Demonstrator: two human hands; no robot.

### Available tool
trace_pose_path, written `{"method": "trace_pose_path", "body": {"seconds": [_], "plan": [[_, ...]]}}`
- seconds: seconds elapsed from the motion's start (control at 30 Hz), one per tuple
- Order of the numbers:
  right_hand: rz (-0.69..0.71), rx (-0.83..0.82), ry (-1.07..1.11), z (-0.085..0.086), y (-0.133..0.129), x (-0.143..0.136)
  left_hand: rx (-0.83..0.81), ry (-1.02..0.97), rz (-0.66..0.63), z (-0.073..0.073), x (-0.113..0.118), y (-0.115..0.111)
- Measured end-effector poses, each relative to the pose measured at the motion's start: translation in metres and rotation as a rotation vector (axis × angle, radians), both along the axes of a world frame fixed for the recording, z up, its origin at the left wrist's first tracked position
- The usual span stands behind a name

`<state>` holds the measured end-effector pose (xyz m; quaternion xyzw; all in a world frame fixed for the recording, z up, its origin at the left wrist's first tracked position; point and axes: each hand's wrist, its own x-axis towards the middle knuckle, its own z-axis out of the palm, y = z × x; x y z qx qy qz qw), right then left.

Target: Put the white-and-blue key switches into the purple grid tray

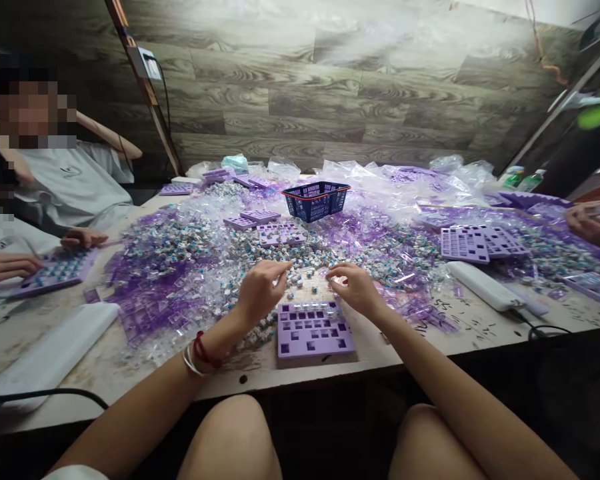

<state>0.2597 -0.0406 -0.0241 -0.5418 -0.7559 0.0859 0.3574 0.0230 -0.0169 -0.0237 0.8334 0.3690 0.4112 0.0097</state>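
My left hand [263, 288] hovers at the near edge of a pile of small white-and-blue switches [260, 252], its fingers bent together toward the thumb. Whatever may be between those fingertips is too small to make out. Opposite it, my right hand [354, 288] curves inward with thumb and index finger apart, above a few loose switches. Between my forearms a light purple tray [315, 345] with square holes lies flat near the table edge. Small clear pieces seem to sit along its far rows; many nearer holes look dark.
A dark blue basket [316, 202] stands behind the pile. More purple trays [464, 244] lie at right and left. Purple and clear plastic pieces [155, 310] spread leftward. White bars [485, 285] rest on both sides. Co-workers' hands [84, 238] work at left; another hand [594, 223] is at right.
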Motion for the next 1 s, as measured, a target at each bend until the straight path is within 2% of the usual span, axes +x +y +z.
{"method": "trace_pose_path", "body": {"seconds": [0.1,0.27,0.4,0.67,0.87,1.0], "plan": [[0.01,-0.082,-0.118,-0.001,0.006,-0.015,-0.038,0.016,0.145,0.0,-0.012,0.015],[-0.016,-0.172,-0.2,-0.004,0.013,-0.034,-0.135,-0.008,0.231,-0.007,-0.018,0.026],[-0.002,-0.184,-0.176,-0.002,0.015,-0.039,-0.186,0.013,0.239,-0.004,-0.017,0.022],[0.033,-0.129,-0.076,0.011,0.001,-0.03,-0.237,0.275,0.342,0.001,-0.014,0.01],[0.085,-0.106,0.015,0.012,-0.013,-0.018,-0.433,0.265,0.29,0.0,-0.014,0.014],[0.232,-0.137,-0.016,0.018,-0.024,-0.015,-0.482,0.213,0.252,0.002,-0.016,0.017]]}}
